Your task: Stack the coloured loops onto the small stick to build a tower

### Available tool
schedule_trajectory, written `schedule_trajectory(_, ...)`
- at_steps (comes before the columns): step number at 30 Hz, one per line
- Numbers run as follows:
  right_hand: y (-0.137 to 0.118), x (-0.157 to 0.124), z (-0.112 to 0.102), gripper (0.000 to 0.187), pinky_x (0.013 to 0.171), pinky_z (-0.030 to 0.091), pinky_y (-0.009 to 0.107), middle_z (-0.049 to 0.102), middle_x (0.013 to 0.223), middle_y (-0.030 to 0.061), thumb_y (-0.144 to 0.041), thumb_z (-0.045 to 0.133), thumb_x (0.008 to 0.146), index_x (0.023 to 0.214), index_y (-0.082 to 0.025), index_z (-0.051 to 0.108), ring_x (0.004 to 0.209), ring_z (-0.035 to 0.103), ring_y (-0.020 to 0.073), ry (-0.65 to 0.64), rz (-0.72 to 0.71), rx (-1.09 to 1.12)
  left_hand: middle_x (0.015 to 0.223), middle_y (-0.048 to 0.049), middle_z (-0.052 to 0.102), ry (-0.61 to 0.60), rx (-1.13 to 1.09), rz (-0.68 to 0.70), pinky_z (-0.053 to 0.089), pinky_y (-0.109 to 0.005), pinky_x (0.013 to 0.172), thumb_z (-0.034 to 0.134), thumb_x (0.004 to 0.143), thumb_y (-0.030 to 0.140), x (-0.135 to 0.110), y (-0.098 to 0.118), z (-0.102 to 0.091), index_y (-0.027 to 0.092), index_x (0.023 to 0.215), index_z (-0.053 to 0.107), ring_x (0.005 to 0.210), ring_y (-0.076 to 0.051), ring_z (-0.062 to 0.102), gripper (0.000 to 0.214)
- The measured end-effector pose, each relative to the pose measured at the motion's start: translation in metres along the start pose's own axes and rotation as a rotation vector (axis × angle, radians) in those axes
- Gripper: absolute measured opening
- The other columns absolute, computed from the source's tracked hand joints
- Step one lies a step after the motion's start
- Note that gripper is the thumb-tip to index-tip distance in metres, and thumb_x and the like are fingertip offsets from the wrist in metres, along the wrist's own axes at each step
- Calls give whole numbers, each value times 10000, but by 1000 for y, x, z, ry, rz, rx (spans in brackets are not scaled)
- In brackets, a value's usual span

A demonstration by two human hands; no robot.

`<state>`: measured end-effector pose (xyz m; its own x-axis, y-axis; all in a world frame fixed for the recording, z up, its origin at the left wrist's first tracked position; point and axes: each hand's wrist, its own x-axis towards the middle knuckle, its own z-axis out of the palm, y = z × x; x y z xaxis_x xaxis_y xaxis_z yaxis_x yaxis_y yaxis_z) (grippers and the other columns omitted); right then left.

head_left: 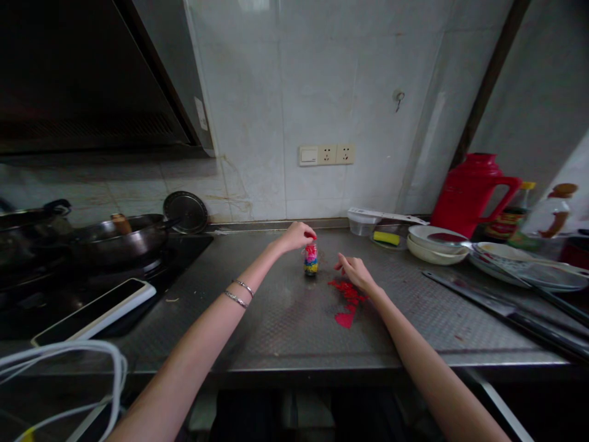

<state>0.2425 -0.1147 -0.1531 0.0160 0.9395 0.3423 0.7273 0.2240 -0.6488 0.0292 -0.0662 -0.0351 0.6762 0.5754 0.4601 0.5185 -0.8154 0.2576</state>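
Observation:
A small clear jar [311, 261] stands upright on the metal counter, filled with bands of yellow, blue, pink and red bits. Just over its mouth is my left hand [297, 236], fingertips pinched together on what looks like a red scrap. My right hand [355, 271] hovers to the right of the jar, its fingers slightly bent and apart, with nothing visible in them. Below and beside that hand lie scattered red scraps [352, 293]. A larger flat red piece [344, 320] is at their near end.
On the left are a pan [117, 245] on the stove and a phone-like device [94, 310] near a white cable [110, 350]. To the right sit stacked bowls [435, 252], a yellow sponge [386, 237], a red thermos [469, 193] and a long knife [478, 298].

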Motion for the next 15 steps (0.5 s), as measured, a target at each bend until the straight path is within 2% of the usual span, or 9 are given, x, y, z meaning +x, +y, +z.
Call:
schedule_trajectory(9,-2,-2,-2,674,585,395,232,618,574,68,-584,208,825,715,-127,690,559,560,151,-8,-9,-15,807,-65,686,8,-39,-61,436,-245,692,545,675,145,-2,2,-4,126,816,698,713,-141,599,209)
schedule_trajectory(12,-1,-2,-1,667,586,397,233,621,577,67,-583,215,824,710,-129,690,558,561,151,-5,-11,-15,828,-60,686,79,-73,-93,439,-251,710,540,685,148,-4,-3,-3,135,829,695,744,-146,603,212)
schedule_trajectory(15,1,-1,-1,651,594,398,234,625,581,68,-577,227,823,703,-134,690,560,564,151,1,-18,-14,856,-65,683,204,-131,-132,440,-265,748,525,709,160,-10,-16,4,139,830,692,785,-150,604,207)
